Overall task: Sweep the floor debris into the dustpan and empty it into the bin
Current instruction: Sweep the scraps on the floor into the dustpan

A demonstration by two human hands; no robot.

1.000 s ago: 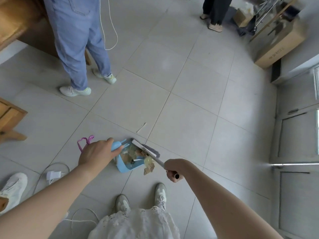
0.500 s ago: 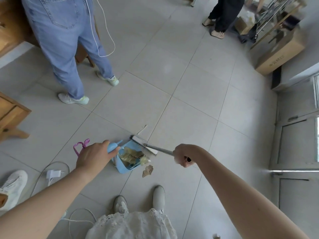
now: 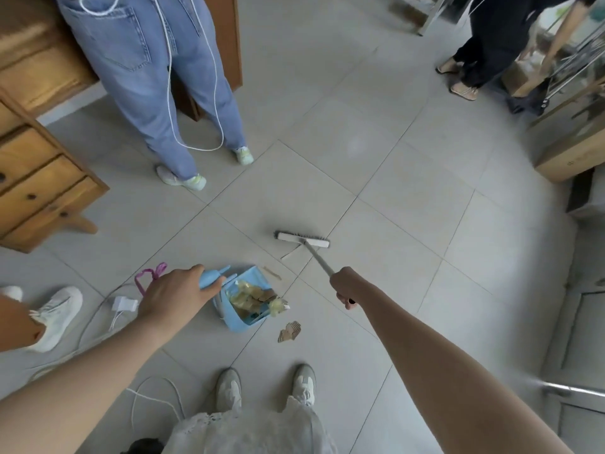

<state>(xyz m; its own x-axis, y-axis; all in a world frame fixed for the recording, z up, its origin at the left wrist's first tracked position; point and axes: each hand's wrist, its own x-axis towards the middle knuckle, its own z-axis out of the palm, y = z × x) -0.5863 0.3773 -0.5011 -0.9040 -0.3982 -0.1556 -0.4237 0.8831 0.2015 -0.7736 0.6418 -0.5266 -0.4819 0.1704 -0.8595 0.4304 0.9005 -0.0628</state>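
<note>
The left hand (image 3: 173, 298) has its fingers curled round the handle of a light blue dustpan (image 3: 230, 317). The dustpan stands tipped on the floor just ahead of the wearer's own shoes (image 3: 229, 388), with its mouth turned up and to the right. Inside it lies a heap of debris (image 3: 252, 298): crumpled yellowish wrappers and brown bits. The right hand (image 3: 347, 286) is closed round the grey shaft of a broom (image 3: 302, 240), whose white head rests on the floor beyond the dustpan, apart from it.

A pale sliver (image 3: 289, 253) lies just under the broom head. A short brown stick (image 3: 272, 272) lies by the dustpan's far edge. A torn cardboard scrap (image 3: 289, 330) sits on the tile just beside the dustpan's near corner, outside it.

The floor (image 3: 409, 198) is laid in large pale grey tiles with thin dark joints. Left of the left hand are a pink looped thing (image 3: 150, 276) and a white charger (image 3: 124, 304), its cable trailing over the tiles. Another person's white shoe (image 3: 55, 316) shows at the left edge.

A wooden chest of drawers (image 3: 36, 181) stands on the left. Near it stands a person in blue jeans (image 3: 157, 77) with a white cord hanging at the legs. At the upper right a person in dark trousers (image 3: 484, 44) stands by a metal rack, with a cardboard box (image 3: 569, 155) nearby.
</note>
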